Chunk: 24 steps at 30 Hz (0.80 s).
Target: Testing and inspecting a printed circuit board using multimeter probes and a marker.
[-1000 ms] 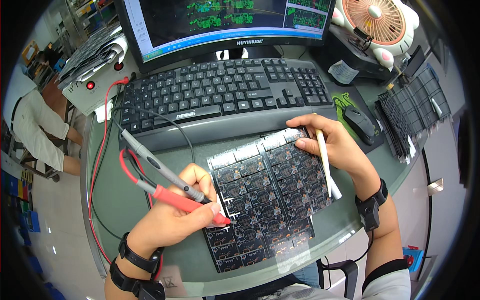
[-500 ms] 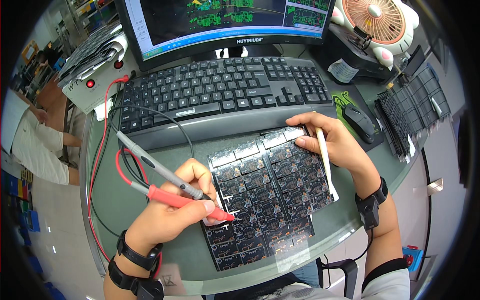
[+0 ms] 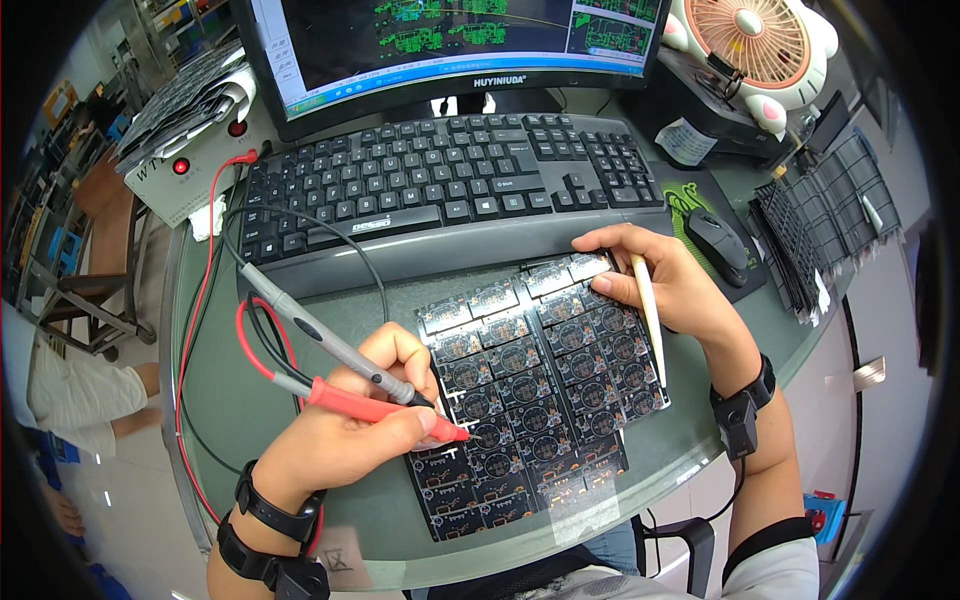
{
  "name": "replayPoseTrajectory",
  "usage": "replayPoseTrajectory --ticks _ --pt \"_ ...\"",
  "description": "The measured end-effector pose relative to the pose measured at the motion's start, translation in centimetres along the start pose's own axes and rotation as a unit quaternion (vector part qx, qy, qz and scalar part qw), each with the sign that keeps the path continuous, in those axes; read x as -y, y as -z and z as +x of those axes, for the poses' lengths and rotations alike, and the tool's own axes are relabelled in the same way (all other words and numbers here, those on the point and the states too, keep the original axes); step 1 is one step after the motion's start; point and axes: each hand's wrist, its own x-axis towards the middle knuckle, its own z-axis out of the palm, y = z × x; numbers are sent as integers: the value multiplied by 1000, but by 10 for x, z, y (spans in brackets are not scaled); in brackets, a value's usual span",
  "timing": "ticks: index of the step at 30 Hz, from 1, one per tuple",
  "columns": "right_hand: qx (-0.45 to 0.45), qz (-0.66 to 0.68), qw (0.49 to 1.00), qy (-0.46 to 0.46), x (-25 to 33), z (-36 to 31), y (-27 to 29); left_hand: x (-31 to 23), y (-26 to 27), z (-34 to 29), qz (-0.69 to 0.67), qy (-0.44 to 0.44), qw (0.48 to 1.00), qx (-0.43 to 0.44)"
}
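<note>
My left hand [image 3: 368,425] is closed round two test probes, held together like chopsticks. The red probe [image 3: 350,402] has its tip on a black circuit board panel [image 3: 520,392], left of the panel's middle. The grey probe [image 3: 330,335] slants beside it, its black end near my fingertips; whether it touches the panel I cannot tell. At the panel's upper right corner my right hand [image 3: 672,283] grips the edge between thumb and fingers. A white pen-like stick [image 3: 648,312] also sits in that hand, pointing down along the panel's right side.
Behind the panel lies a black keyboard [image 3: 430,185] below a monitor [image 3: 460,85]. To the right are a mouse [image 3: 717,245], stacked panels [image 3: 835,215] and a fan [image 3: 750,45]. A red cable [image 3: 190,370] runs from a box [image 3: 190,185] at left. A person's leg [image 3: 90,395] shows beyond the table.
My hands, the probes and the panel stay nearly in place, with a slight shift of the left hand. The person at the left has moved lower in view, uncovering a wooden cart.
</note>
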Motion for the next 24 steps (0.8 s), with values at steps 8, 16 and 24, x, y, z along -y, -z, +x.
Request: replayPoseTrajectory --ticks 8,16,24 --pt "-15 -120 989 80 -4 3 0 1 0 -5 31 -12 999 15" --pt "-182 -21 983 1 11 -4 35 -1 -1 -7 110 -37 993 4" --pt "-345 -205 907 126 -66 -26 123 -5 -10 -5 44 -10 999 -13"
